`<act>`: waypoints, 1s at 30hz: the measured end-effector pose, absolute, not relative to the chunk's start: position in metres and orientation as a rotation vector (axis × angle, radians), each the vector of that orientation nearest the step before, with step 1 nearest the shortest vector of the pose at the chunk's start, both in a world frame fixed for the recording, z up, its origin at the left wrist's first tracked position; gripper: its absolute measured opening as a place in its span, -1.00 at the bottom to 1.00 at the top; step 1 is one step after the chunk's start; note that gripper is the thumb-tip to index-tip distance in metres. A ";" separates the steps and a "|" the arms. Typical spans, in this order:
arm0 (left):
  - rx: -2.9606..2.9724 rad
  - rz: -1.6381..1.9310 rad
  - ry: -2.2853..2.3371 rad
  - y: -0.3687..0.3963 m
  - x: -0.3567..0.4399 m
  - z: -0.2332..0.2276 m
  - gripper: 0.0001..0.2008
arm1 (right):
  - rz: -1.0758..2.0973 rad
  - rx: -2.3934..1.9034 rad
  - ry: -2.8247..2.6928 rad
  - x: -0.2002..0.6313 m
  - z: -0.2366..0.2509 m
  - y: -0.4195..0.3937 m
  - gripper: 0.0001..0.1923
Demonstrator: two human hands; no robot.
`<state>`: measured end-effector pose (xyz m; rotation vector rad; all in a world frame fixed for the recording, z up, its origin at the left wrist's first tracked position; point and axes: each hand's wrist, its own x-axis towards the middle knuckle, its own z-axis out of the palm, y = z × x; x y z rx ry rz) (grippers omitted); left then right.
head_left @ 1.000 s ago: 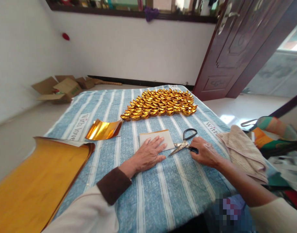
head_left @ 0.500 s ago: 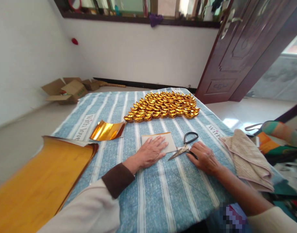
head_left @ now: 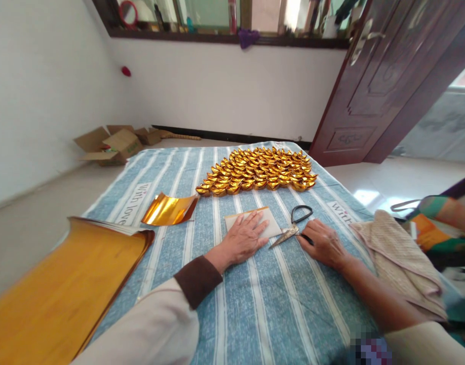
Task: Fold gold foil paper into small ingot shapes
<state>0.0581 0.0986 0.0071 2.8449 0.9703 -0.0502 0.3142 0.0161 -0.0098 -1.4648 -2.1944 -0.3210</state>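
Note:
My left hand (head_left: 244, 238) lies flat on a folded piece of paper (head_left: 271, 223), white on top with a thin gold edge showing at its far side. Its fingers are stretched out and cover much of the paper. A pair of scissors (head_left: 291, 231) with black handles rests on the cloth just right of the paper, its blades pointing to the lower left. My right hand (head_left: 325, 243) is closed around the nearer handle, fingers curled. To the left, a curled gold foil sheet (head_left: 169, 209) sits near a big stack of gold sheets (head_left: 69, 279).
Rows of folded gold paper ingots (head_left: 259, 170) stand at the table's far side. A beige towel (head_left: 401, 258) lies at the right edge, beside a colourful bag (head_left: 441, 223). Striped blue cloth (head_left: 240, 314) covers the table. An open cardboard box (head_left: 114, 144) sits on the floor beyond.
The camera view has shifted slightly. Both hands keep nearly the same places, the left on the paper and the right at the scissors.

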 end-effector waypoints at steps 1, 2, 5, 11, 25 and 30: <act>2.822 -0.070 0.969 0.099 0.059 0.008 -0.44 | -0.338 -1.461 -2.199 0.314 -0.011 0.016 -0.75; 2.801 -0.081 0.970 0.100 0.059 0.008 -0.44 | -0.355 -1.461 -2.205 0.314 -0.012 0.016 -0.74; 2.751 -0.094 0.995 0.102 0.059 0.010 -0.46 | -0.404 -1.462 -2.222 0.313 -0.013 0.014 -0.73; 2.784 -0.075 1.026 0.104 0.059 0.008 -0.46 | -0.497 -1.474 -2.258 0.311 -0.012 0.013 -0.70; 2.754 -0.105 1.067 0.107 0.057 0.006 -0.40 | -0.529 -1.427 -2.285 0.311 -0.009 0.012 -0.69; 2.741 -0.120 1.070 0.108 0.057 0.005 -0.39 | -0.581 -1.396 -2.288 0.312 -0.011 0.013 -0.67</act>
